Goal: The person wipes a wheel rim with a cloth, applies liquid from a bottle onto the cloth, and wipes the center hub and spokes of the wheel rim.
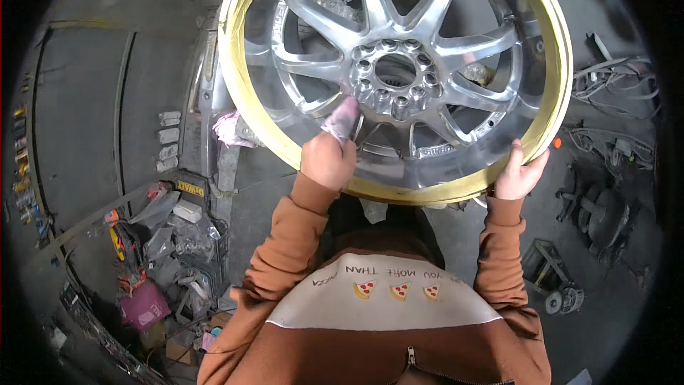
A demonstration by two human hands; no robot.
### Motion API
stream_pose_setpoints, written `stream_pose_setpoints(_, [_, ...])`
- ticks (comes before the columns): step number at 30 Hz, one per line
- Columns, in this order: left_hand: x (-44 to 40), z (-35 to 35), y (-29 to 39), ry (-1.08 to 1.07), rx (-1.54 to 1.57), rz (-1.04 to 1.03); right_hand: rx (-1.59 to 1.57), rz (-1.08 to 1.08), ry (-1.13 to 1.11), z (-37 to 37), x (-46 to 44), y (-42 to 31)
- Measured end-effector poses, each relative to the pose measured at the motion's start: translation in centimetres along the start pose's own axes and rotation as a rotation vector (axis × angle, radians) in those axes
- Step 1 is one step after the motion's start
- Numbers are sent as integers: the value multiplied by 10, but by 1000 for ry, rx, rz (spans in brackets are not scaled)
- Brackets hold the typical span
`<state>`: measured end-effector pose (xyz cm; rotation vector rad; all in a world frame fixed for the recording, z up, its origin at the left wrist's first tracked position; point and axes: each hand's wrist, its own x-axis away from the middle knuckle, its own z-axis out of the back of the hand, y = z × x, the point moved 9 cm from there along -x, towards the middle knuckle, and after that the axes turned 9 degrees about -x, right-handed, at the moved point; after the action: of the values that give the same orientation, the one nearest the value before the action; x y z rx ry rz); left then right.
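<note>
A polished multi-spoke wheel rim [394,25] fills the upper middle, its outer lip covered by yellow tape [285,144]. My left hand [328,162] is closed on a pinkish cloth [342,117], which touches the spokes just below and left of the hub. At the lower right of the rim, my right hand [520,171] grips the taped lip, thumb on the near face; its other fingers are partly hidden behind the edge.
Plastic bags and boxes lie in an open case [191,188] at the lower left. Coiled hoses [613,85] hang at the right, above a dark wheeled base [602,217]. A small metal frame with a caster [563,299] stands lower right.
</note>
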<state>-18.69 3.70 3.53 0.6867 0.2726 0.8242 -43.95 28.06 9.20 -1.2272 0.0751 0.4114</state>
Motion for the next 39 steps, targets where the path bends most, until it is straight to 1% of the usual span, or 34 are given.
stream_pose_setpoints(1, [6, -17, -11, -90, -40, -8, 13, 4, 9, 1, 0, 1])
stream_pose_setpoints(3, [13, -24, -9, -182, -68, -22, 82, 22, 34, 3, 0, 2])
stream_pose_setpoints(4, [17, -17, -4, -169, 132, 4, 52, 12, 42, 3, 0, 3])
stream_pose_setpoints(7, [43, -8, -10, -141, 376, 144, 57, -9, 102, 6, 2, 3])
stream_pose_setpoints(10, [79, 3, -12, -39, 376, -43, 77, 12, 114, 7, 2, 3])
stream_pose_setpoints(12, [117, -10, -28, -98, 500, 10, 68, 33, 115, 10, 1, 8])
stream_pose_setpoints(14, [159, -24, -45, -137, 513, 21, -72, 6, 112, 13, 1, 19])
stream_pose_setpoints(15, [176, -29, -52, -62, 416, -91, -71, 19, 108, 12, 0, 17])
stream_pose_setpoints(16, [203, -62, -85, -226, 495, 157, -65, 8, 108, 10, 1, 12])
stream_pose_setpoints(17, [222, -82, -108, -312, 531, 269, -55, -15, 111, 9, 5, 8])
stream_pose_setpoints(18, [242, -102, -132, -395, 559, 384, -119, -22, 145, 9, 7, 12])
stream_pose_setpoints(20, [246, -114, -159, -297, 229, 263, -85, 41, 162, 10, 7, 10])
stream_pose_setpoints(21, [252, -131, -179, -294, 244, 240, -56, 64, 173, 11, 9, 7])
stream_pose_setpoints(23, [264, -166, -217, -251, 208, 35, -63, 98, 179, 9, 10, 2])
stream_pose_setpoints(24, [283, -198, -251, -393, 329, 178, -71, 105, 174, 7, 12, 0])
stream_pose_setpoints(25, [300, -222, -280, -389, 334, 153, -72, 123, 191, 8, 13, 0])
stream_pose_setpoints(26, [329, -266, -328, -565, 425, 373, -89, 120, 166, 8, 12, 2])
stream_pose_setpoints(28, [335, -279, -350, -468, 401, 190, -85, 118, 126, 9, 12, 3])
stream_pose_setpoints(29, [340, -284, -361, -415, 384, 101, -78, 134, 144, 10, 12, 5])
stream_pose_setpoints(30, [349, -301, -386, -534, 436, 247, -84, 164, 147, 10, 11, 4])
stream_pose_setpoints(32, [356, -322, -411, -654, 490, 381, -98, 188, 130, 14, 10, 6])
stream_pose_setpoints(34, [308, -267, -358, -627, 351, 164, -69, 199, 121, 13, 11, 2])
stream_pose_setpoints(35, [294, -256, -347, -627, 350, 149, -46, 193, 97, 12, 11, 2])
stream_pose_setpoints(37, [272, -236, -328, -541, -11, -78, -31, 202, 102, 12, 11, 1])
stream_pose_setpoints(38, [269, -239, -330, -535, -14, -89, -14, 208, 98, 12, 11, 1])
stream_pose_setpoints(39, [274, -246, -339, -594, -38, -25, -17, 211, 105, 14, 10, 2])
